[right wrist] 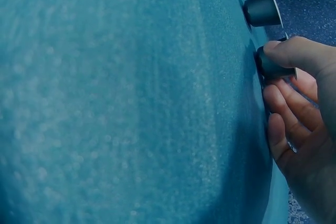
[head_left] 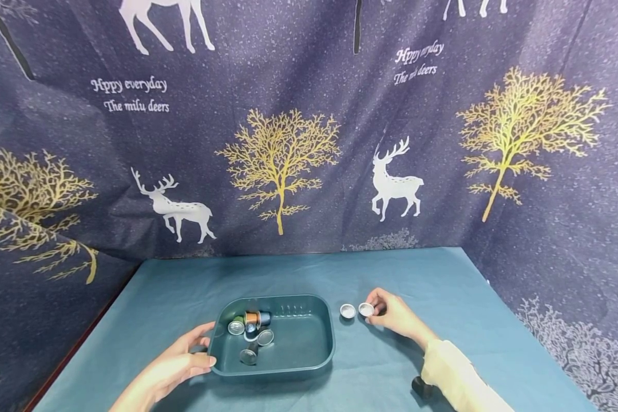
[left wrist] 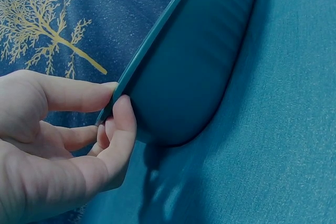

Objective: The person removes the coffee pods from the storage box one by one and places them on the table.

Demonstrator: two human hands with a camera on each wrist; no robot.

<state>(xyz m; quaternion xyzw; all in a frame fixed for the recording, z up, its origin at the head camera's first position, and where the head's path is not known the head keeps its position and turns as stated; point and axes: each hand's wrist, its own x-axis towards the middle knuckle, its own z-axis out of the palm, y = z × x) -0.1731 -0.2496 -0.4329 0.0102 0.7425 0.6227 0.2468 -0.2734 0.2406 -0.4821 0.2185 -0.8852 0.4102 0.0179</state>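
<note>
Right hand [head_left: 393,315], fingers curled, pinches 1 silver-lidded capsule [head_left: 366,309] standing on the teal tablecloth [head_left: 391,269], just beside a 2nd capsule [head_left: 347,311]; left hand [head_left: 177,363] grips the near-left rim of the green tray [head_left: 298,337], which holds about 5 more capsules [head_left: 250,329]. Step judged: setting capsules out in a row; next calls for fetching another from the tray.

A tray [head_left: 309,349] of capsules [head_left: 250,326] sits on the desk [head_left: 391,274], its near-left rim in the left grip [head_left: 177,360]; right of it, one capsule [head_left: 366,309] in the right grip [head_left: 391,315], another capsule [head_left: 347,311] just beside.
</note>
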